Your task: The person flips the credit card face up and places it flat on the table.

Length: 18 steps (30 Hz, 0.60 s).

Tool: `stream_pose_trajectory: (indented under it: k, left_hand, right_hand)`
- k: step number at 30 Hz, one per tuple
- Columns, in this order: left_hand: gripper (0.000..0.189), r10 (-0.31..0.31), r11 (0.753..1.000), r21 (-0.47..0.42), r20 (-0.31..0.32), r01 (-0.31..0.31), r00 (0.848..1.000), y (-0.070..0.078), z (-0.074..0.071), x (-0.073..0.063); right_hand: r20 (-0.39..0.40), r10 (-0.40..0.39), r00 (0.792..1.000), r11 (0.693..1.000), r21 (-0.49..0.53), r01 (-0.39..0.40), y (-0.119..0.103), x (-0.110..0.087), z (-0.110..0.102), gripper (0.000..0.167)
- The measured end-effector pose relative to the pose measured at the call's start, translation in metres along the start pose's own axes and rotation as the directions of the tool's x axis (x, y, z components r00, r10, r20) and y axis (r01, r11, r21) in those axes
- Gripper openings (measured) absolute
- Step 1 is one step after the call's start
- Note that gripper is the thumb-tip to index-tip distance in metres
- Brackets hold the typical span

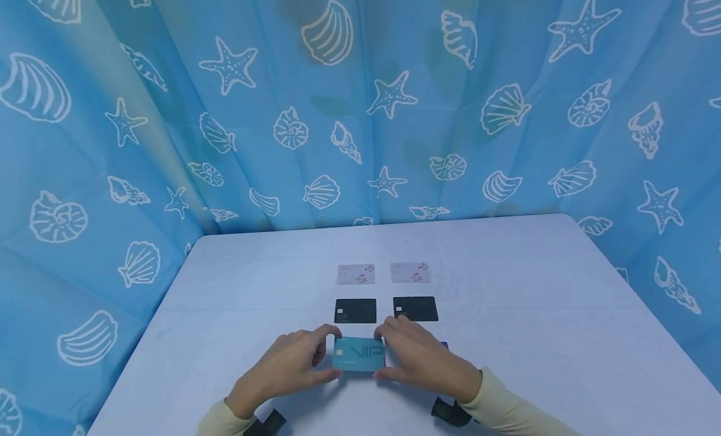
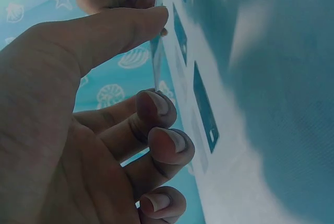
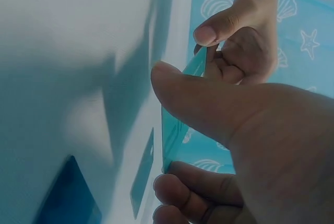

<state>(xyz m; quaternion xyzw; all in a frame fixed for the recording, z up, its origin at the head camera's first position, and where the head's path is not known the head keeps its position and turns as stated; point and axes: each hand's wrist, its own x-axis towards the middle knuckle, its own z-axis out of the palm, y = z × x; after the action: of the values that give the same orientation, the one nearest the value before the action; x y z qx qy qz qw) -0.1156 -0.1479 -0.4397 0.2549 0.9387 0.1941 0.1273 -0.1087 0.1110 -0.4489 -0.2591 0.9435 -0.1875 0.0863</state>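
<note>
A teal card (image 1: 358, 354) with "VIP" lettering and a chip is held just above the white table. My left hand (image 1: 290, 364) pinches its left edge between thumb and fingers. At the opposite edge, my right hand (image 1: 425, 358) grips it the same way. In the left wrist view the card (image 2: 156, 62) appears nearly edge-on, apart from the tabletop. The right wrist view shows the card's face (image 3: 171, 135) between the fingers and thumb. A blue card (image 1: 445, 344) lies mostly hidden behind my right hand.
Beyond the hands lie a left black card (image 1: 355, 311) and a right black card (image 1: 415, 308). Farther back are two pale cards (image 1: 356, 274) with pinkish prints. A blue curtain (image 1: 360, 111) with shell patterns hangs behind the white table (image 1: 535, 311).
</note>
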Motion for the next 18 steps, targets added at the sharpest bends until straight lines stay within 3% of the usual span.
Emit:
stream_pose_trajectory:
  k: [18]
  left_hand:
    - [0.059, -0.036, 0.999, -0.005, 0.065, 0.036, 0.997, 0.0006, 0.0034, 0.0032]
  right_hand:
    - [0.031, 0.011, 0.999, 1.000, -0.016, -0.010, -0.0001, 0.0011, 0.0052, 0.063]
